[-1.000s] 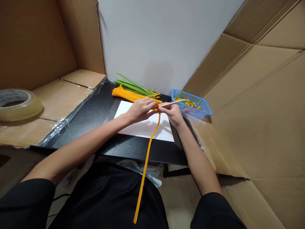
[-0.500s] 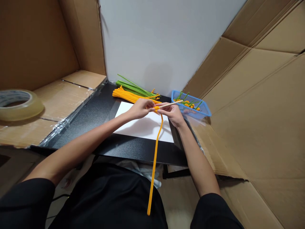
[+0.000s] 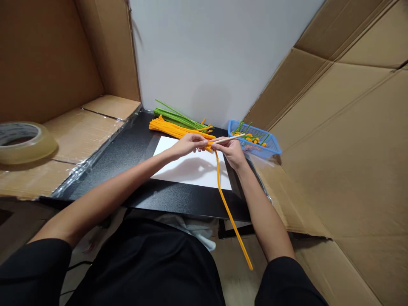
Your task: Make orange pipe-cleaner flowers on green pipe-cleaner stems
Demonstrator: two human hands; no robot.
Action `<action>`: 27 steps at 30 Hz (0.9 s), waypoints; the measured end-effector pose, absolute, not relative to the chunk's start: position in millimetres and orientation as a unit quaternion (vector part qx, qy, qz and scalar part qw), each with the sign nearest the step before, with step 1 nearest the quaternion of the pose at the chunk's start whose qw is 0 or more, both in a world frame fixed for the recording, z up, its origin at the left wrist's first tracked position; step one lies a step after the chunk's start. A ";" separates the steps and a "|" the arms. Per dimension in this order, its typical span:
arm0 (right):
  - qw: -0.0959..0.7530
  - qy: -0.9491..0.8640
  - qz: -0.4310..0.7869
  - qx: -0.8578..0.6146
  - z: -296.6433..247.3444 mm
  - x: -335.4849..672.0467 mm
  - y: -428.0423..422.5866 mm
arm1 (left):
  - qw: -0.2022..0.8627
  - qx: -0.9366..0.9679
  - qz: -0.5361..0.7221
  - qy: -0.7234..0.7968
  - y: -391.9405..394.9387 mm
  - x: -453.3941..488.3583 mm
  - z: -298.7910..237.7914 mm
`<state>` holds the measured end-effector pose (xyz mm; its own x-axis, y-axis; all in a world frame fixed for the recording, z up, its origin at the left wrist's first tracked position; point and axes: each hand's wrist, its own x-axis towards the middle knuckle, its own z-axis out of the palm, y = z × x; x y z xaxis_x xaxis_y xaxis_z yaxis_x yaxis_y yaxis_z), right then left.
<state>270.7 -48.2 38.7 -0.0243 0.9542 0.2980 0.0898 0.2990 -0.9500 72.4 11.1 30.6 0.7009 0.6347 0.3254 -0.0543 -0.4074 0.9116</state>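
A thin pale wooden stick (image 3: pixel 234 137) runs between my two hands, pointing right, with an orange pipe cleaner (image 3: pixel 227 204) coiled round its left part. My left hand (image 3: pixel 190 144) pinches the stick's left end at the coil; its fingertips partly cover the windings. Closed at the coil's right side, my right hand (image 3: pixel 233 153) grips the pipe cleaner between thumb and fingers, and the stick passes across it. The pipe cleaner's long loose tail hangs from under the right fingers past the table's front edge. Both hands are above a white sheet (image 3: pixel 185 172).
Behind the hands lie bundles of orange pipe cleaners (image 3: pixel 167 126) and green pipe cleaners (image 3: pixel 178 117). A blue basket (image 3: pixel 270 148) with small orange-and-green pieces stands at the right. A tape roll (image 3: pixel 44 146) rests on cardboard at the left. Cardboard walls (image 3: pixel 344 148) flank the black table (image 3: pixel 117 157).
The pipe cleaner's hanging tail has swung to the right. My left fingers have shifted slightly on the coil; the right hand has barely moved.
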 end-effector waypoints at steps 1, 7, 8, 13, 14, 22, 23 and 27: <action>0.551 -0.591 0.397 -0.435 37.9 270.1 -47.7 | 0.455 0.784 0.371 0.201 8.0 73.7 30.5; 0.559 -0.587 0.399 -0.429 36.8 266.0 -48.6 | 0.089 0.852 0.454 0.245 -3.6 75.6 24.2; 0.560 -0.587 0.400 -0.427 37.4 265.9 -49.2 | 0.054 0.856 0.451 0.247 -3.6 75.5 23.2; 0.539 -0.604 0.409 -0.422 41.8 268.2 -51.6 | 0.098 0.860 0.422 0.269 -1.3 74.7 27.1; 0.533 -0.608 0.409 -0.423 42.7 269.1 -52.0 | 0.154 0.860 0.409 0.263 -0.7 74.4 29.4; 0.500 -0.646 0.402 -0.414 47.9 273.3 -55.1 | 0.619 0.747 0.214 0.115 7.7 66.8 44.2; 0.500 -0.646 0.401 -0.415 47.8 273.3 -54.9 | 0.625 0.743 0.206 0.120 8.0 66.5 44.5; 0.524 -0.625 0.389 -0.429 43.6 273.1 -51.4 | 0.501 0.797 0.287 0.178 4.8 68.5 41.8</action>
